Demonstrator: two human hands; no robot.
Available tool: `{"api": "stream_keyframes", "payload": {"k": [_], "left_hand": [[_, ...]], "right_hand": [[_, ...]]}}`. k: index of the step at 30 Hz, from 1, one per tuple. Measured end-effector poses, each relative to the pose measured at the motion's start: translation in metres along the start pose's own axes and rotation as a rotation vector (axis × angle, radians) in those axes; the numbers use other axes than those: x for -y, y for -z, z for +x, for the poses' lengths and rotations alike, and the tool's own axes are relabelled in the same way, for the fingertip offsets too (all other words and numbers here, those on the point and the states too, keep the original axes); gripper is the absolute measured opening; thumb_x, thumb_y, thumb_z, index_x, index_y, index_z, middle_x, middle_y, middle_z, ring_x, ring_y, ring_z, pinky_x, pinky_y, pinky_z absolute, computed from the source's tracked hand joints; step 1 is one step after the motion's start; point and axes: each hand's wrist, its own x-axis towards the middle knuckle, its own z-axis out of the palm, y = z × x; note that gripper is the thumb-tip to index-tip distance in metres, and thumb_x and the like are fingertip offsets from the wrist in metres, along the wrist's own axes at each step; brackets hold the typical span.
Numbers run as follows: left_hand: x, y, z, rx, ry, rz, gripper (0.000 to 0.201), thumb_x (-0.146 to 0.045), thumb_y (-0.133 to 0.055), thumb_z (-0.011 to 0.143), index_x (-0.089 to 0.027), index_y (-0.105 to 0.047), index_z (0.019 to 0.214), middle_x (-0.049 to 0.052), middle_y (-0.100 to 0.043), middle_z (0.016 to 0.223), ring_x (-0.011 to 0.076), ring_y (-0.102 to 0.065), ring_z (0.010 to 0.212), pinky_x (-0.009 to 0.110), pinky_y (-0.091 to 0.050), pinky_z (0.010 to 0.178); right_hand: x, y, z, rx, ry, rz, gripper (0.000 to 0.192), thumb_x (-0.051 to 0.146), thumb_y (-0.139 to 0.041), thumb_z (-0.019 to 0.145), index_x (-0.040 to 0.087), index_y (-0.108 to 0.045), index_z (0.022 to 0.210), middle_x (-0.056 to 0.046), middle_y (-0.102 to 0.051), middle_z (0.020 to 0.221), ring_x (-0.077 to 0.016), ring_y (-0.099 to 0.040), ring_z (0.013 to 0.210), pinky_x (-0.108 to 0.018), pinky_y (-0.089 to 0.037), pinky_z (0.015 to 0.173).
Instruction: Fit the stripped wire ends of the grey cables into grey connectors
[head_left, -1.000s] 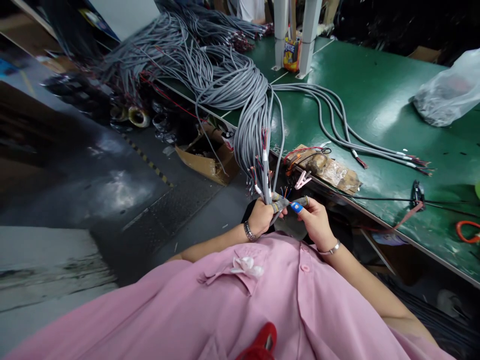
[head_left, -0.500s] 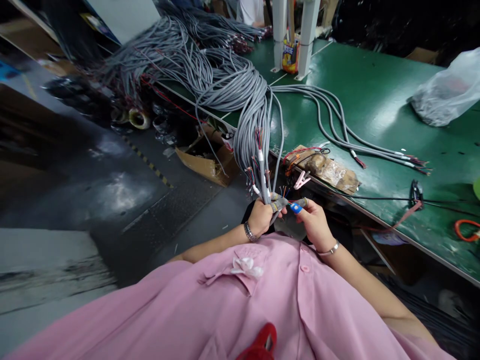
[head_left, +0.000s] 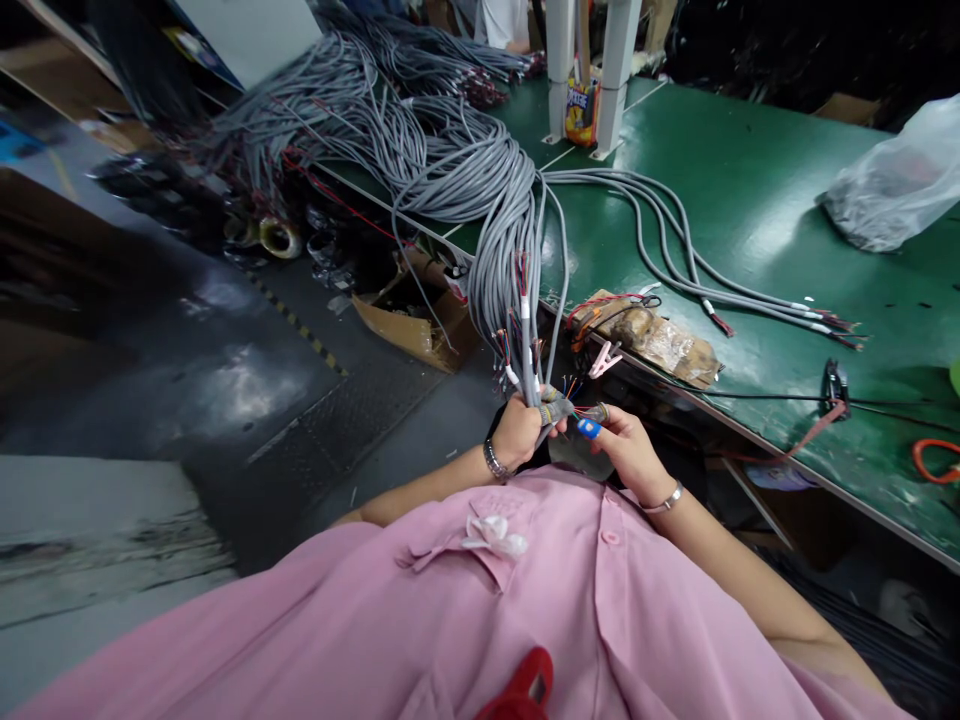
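Note:
A thick bundle of grey cables (head_left: 487, 200) hangs off the edge of the green table (head_left: 757, 190) towards my lap. My left hand (head_left: 517, 432) is closed around several cable ends, whose stripped coloured wires (head_left: 517, 330) stick up above the fist. My right hand (head_left: 626, 445), with taped fingertips and a blue cap on one finger, pinches the fine coloured wires of one cable end right beside the left hand. Both hands sit close together in front of my pink shirt.
Several separate grey cables (head_left: 697, 275) lie across the table. A taped brown block (head_left: 660, 340) with a pink clip sits at the table edge. A plastic bag (head_left: 892, 185) lies at the far right. An open cardboard box (head_left: 416, 310) stands on the floor.
My right hand has shifted slightly left and down, closer to the left hand, working the wire ends. The cables held in the left hand have barely moved.

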Motion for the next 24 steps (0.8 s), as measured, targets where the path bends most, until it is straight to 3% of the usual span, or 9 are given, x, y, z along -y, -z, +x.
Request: {"api": "stream_keyframes", "payload": {"k": [3,8,13,19,24], "left_hand": [[-0.007,0.005,0.002,0.104,0.040,0.014,0.028,-0.034,-0.075,0.066,-0.013,-0.058,0.057,0.001,-0.057,0.049,0.0072,-0.047,0.041,0.020,-0.034,0.041],[-0.018,0.008,0.012,0.286,0.140,-0.023,0.029,-0.034,-0.078,0.062,-0.013,-0.058,0.061,0.001,-0.057,0.047,0.0069,-0.045,0.038,0.020,-0.030,0.039],[-0.018,0.006,0.034,0.403,0.224,-0.136,0.028,-0.032,-0.078,0.059,-0.013,-0.061,0.067,0.000,-0.053,0.043,0.0086,-0.046,0.036,0.019,-0.025,0.036],[-0.012,0.007,0.052,0.449,0.281,-0.243,0.026,-0.028,-0.078,0.057,-0.012,-0.061,0.069,0.000,-0.054,0.046,0.0086,-0.046,0.035,0.019,-0.026,0.036],[-0.010,0.006,0.057,0.457,0.302,-0.288,0.027,-0.028,-0.078,0.053,-0.013,-0.061,0.067,0.000,-0.052,0.043,0.0084,-0.045,0.033,0.020,-0.028,0.035]], "right_hand": [[0.000,0.019,0.004,0.062,-0.038,0.105,0.028,0.041,-0.073,0.072,0.019,-0.071,0.089,-0.001,-0.063,0.074,-0.0103,-0.050,0.059,-0.025,-0.044,0.058],[0.001,0.042,0.031,-0.046,-0.122,0.325,0.049,0.063,-0.054,0.079,0.019,-0.068,0.096,-0.005,-0.065,0.084,-0.0109,-0.053,0.059,-0.025,-0.049,0.056],[0.007,0.032,0.056,-0.011,-0.084,0.290,0.048,0.064,-0.059,0.076,0.019,-0.067,0.091,-0.005,-0.066,0.085,-0.0103,-0.052,0.059,-0.023,-0.048,0.055],[0.004,0.016,0.064,-0.280,0.170,0.117,0.043,0.061,-0.059,0.079,0.018,-0.066,0.074,0.000,-0.061,0.067,-0.0085,-0.046,0.052,-0.021,-0.041,0.050],[0.005,0.011,0.071,-0.156,-0.001,0.408,0.046,0.066,-0.062,0.073,0.020,-0.063,0.080,-0.001,-0.064,0.075,-0.0107,-0.053,0.058,-0.024,-0.047,0.054]]}}
